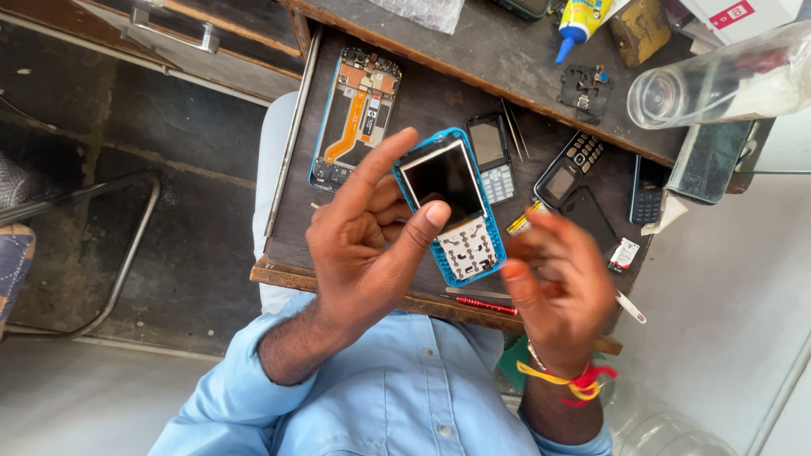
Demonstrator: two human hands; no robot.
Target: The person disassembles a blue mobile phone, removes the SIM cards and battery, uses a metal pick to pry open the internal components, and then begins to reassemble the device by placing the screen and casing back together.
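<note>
Above the open drawer (296,169), the left hand (363,245) is gripping a blue phone (449,207); the right hand (562,283) is hovering beside it, blurred and loosely open.

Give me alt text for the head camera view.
A person's left hand holds up a blue keypad phone with its keypad cover off, while the blurred right hand hovers beside it. Below, a pulled-out drawer holds an opened smartphone frame, other small phones and a red screwdriver.

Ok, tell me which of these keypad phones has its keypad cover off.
The blue-framed phone in the left hand: its key contacts are bare, while the black phone lying on the wooden tray has its keys.
</note>
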